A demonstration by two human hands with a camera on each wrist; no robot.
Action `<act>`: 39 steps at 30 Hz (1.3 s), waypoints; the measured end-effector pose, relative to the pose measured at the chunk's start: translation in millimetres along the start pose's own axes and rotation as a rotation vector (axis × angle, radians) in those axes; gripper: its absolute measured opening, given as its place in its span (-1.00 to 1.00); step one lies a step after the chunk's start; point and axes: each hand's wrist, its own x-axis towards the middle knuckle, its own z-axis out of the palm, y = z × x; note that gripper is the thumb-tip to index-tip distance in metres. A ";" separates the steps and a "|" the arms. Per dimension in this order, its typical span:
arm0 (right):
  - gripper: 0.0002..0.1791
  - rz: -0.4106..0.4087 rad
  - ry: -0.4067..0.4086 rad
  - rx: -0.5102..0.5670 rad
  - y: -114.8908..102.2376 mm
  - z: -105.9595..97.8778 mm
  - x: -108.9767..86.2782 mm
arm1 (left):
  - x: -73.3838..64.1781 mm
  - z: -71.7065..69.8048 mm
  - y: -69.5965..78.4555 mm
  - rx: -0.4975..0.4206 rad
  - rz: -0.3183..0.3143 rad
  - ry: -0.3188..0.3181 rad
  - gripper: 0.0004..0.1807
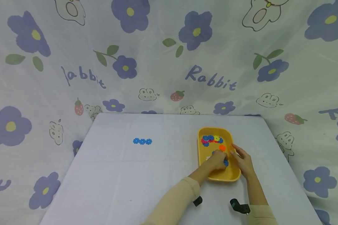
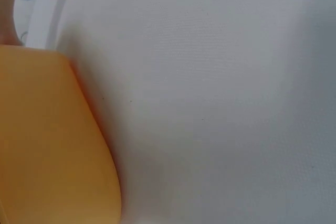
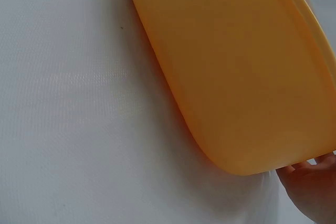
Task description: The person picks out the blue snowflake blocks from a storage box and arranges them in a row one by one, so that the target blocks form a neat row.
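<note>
In the head view a yellow tray (image 1: pixel 214 180) stands right of the table's middle, holding several notched plastic snowflake discs. Blue, yellow and red discs (image 1: pixel 211 139) cluster at its far end, and an orange disc (image 1: pixel 222 147) lies nearer. My left hand (image 1: pixel 218 160) reaches down into the tray, its fingers bent beside a blue disc (image 1: pixel 226 163); its fingertips are hidden, so any hold is unclear. With thumb over the rim and fingers outside, my right hand (image 1: pixel 243 161) grips the tray's right side. The right wrist view shows fingers (image 3: pixel 310 187) against the tray wall (image 3: pixel 236 77).
Three blue discs (image 1: pixel 142 141) lie in a row at the left on the white-covered table (image 1: pixel 115 181). A floral cloth (image 1: pixel 169 68) hangs behind and around the table. Dark wrist cameras (image 1: pixel 239 207) sit by both sleeves, near the tray's front edge.
</note>
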 end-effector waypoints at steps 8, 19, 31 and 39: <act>-0.33 -0.006 0.009 -0.012 0.2 0.2 -0.8 | -2.4 -1.3 -0.7 -0.004 0.023 0.011 -0.64; -0.33 -0.010 0.024 -0.008 1.1 1.0 -0.6 | -2.1 -3.0 -0.4 -0.015 0.043 -0.014 -0.58; -0.31 -0.001 0.029 -0.014 1.5 1.8 -0.6 | -0.8 -3.8 -10.8 -0.287 -0.001 0.016 -0.63; -0.35 -0.025 0.036 -0.011 1.4 3.6 -1.4 | -15.8 -23.1 -21.9 -0.663 0.063 0.190 -0.63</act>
